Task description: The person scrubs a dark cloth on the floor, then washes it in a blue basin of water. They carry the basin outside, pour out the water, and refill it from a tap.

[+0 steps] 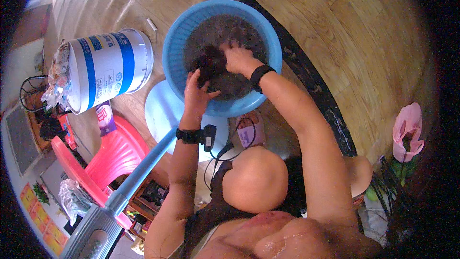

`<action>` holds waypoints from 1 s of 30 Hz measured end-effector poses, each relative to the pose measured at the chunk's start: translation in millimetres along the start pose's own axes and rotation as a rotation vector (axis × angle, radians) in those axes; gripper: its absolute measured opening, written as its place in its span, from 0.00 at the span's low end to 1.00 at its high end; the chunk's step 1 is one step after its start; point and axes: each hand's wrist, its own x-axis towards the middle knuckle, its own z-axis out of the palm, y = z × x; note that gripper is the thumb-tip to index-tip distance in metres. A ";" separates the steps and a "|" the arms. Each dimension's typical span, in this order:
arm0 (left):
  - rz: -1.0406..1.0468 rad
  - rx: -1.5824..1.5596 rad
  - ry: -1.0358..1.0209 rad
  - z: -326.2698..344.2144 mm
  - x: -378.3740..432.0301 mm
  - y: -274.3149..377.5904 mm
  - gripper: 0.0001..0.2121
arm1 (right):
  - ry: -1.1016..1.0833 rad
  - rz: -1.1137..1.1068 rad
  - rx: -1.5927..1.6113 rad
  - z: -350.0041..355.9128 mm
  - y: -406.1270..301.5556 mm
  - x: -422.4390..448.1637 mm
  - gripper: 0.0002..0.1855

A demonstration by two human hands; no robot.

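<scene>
A blue plastic basin (172, 43) stands before me, holding murky water with froth on it. In the water lies a dark, soaked bundle (210, 63), probably cloth. My left hand (197, 91) is over the near left side of the basin, fingers spread, with its fingertips at the bundle's edge. Bent over the basin's middle, my right hand (239, 59) is at the right side of the bundle. Its fingertips are partly lost in the dark water, so its grip is unclear. Both wrists wear black bands.
A blue stand fan's round base (158, 104) and pole (143, 169) are close to my left arm. Farther left are a white bucket with blue bands (109, 68) and a pink plastic chair (115, 147). A pink bag (408, 133) sits at right on the wood-patterned floor (345, 36).
</scene>
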 end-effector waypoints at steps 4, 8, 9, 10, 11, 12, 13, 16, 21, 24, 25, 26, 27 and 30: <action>-0.099 -0.078 -0.159 2.6 -4.4 -13.1 0.31 | -0.142 0.052 0.124 2.9 7.1 10.6 0.26; -0.230 0.024 -0.164 28.5 -0.2 -7.3 0.28 | 0.031 -0.075 0.710 35.6 0.0 6.8 0.24; -0.207 -0.014 -0.186 32.8 -0.2 -3.0 0.29 | 0.121 -0.116 0.814 34.0 -14.6 -3.7 0.26; -0.192 -0.044 -0.217 40.5 -1.7 2.6 0.31 | 0.223 -0.237 0.887 37.9 -20.8 -10.0 0.26; -0.167 -0.089 -0.225 36.6 -1.6 5.0 0.32 | 0.103 -0.228 0.918 19.3 -38.8 -22.3 0.24; -0.106 -0.223 -0.244 33.9 1.7 4.8 0.29 | 0.119 -0.243 0.926 11.4 -52.8 -29.9 0.22; -0.117 -0.372 -0.527 18.0 10.3 10.4 0.23 | 0.139 -0.257 0.936 3.6 -63.7 -35.7 0.20; -0.024 -0.286 -0.496 -1.9 30.5 4.3 0.19 | 0.178 -0.206 0.877 -19.4 -80.5 -54.6 0.17; -0.061 -0.376 -0.449 -9.2 27.6 -11.4 0.16 | 0.057 -0.173 0.751 -24.9 -74.6 -55.2 0.18; -0.025 -0.177 -0.102 14.6 5.8 -11.9 0.15 | 0.055 -0.132 0.531 -25.5 -64.9 -49.8 0.19; -0.033 -0.078 0.000 28.9 -0.7 -8.2 0.15 | 0.073 -0.100 0.442 -23.3 -56.2 -44.6 0.20; 0.026 0.083 0.039 32.5 1.0 -5.9 0.13 | 0.080 -0.015 0.336 -21.9 -46.1 -34.5 0.20; 0.068 0.079 0.020 35.9 -2.0 -6.4 0.13 | 0.072 0.020 0.301 -15.9 -35.0 -25.1 0.20; 0.189 0.095 -0.007 48.2 -6.7 -6.0 0.17 | 0.076 0.063 0.132 -14.1 -16.8 -10.3 0.18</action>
